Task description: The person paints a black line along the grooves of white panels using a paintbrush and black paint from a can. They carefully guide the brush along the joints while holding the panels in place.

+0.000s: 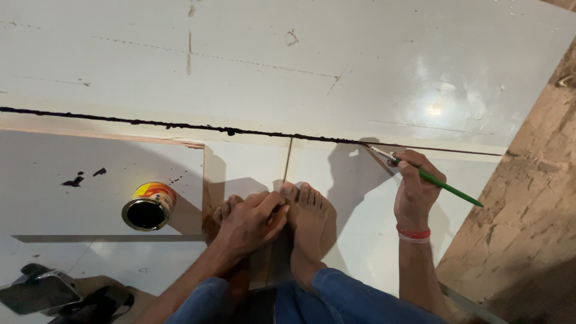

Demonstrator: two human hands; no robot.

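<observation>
My right hand (415,192) grips a thin green-handled paintbrush (447,186), its tip touching the right end of a long black painted line (180,126) along the edge of a big white board (300,54). My left hand (251,221) rests on my bare left foot, fingers curled over the toes, holding nothing. My right foot (309,222) lies beside it on a lower white panel (360,198). An open small tin of black paint (148,207) stands to the left on another white panel.
Black paint drips (78,179) spot the left panel. A dark phone-like object (39,291) and dark sandals (96,303) lie at the bottom left. Bare brown rough floor (528,198) runs along the right side.
</observation>
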